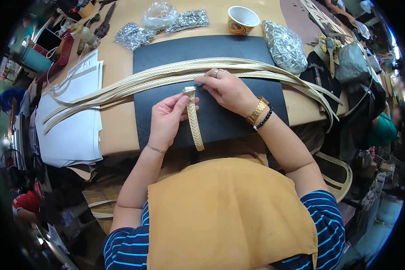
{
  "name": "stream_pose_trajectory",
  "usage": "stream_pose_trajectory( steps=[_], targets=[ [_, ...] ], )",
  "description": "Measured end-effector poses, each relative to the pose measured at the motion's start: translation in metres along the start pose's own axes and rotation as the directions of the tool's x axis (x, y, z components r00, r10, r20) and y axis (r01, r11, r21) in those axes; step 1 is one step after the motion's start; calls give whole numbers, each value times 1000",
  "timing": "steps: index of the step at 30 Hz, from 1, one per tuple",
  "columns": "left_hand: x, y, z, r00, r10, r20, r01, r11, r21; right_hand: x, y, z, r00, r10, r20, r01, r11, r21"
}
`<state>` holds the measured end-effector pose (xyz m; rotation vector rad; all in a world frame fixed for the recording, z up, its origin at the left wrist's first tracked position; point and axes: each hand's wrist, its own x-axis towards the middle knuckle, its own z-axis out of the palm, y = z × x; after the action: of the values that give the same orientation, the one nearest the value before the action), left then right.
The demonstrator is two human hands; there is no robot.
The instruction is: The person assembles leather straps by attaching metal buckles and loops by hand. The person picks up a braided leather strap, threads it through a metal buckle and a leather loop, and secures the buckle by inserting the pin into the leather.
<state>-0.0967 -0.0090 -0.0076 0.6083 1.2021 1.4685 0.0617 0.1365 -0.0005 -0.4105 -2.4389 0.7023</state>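
Observation:
A cream braided belt point(193, 123) hangs down over the near edge of a black mat point(166, 130), its upper end held above the mat. At that end sits a silver metal buckle point(190, 89). My left hand point(165, 118) pinches the belt beside the buckle between thumb and fingers. My right hand point(229, 92) is closed in a pinch at the buckle's right side, on a small dark metal part too small to name. Behind both hands, several more braided straps point(144, 80) lie in a long bundle across the mat.
White sheets point(72, 130) are stacked on the left. At the back are bags of small metal pieces point(135, 36), a paper cup point(243, 20) and a bag of silver buckles point(285, 47). A hammer point(317, 74) and brush point(330, 56) lie on the right. Other people work farther off.

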Motion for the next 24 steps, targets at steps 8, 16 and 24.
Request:
stream_pose_trajectory(
  steps=[8, 16, 24],
  targets=[
    [3, -1, -1, 1000, -9, 10, 10, 1000, -17, 0, 8, 5, 1000, -6, 19, 7, 998, -58],
    [-4, 3, -6, 993, -29, 114, 48, 985, -168, 10, -46, -5, 995, 51, -91, -25, 962, 271],
    [-30, 12, 2, 931, -105, 351, 297, 777, -555, 5, -71, -17, 980, -94, -174, 155, 912, 381]
  ],
)
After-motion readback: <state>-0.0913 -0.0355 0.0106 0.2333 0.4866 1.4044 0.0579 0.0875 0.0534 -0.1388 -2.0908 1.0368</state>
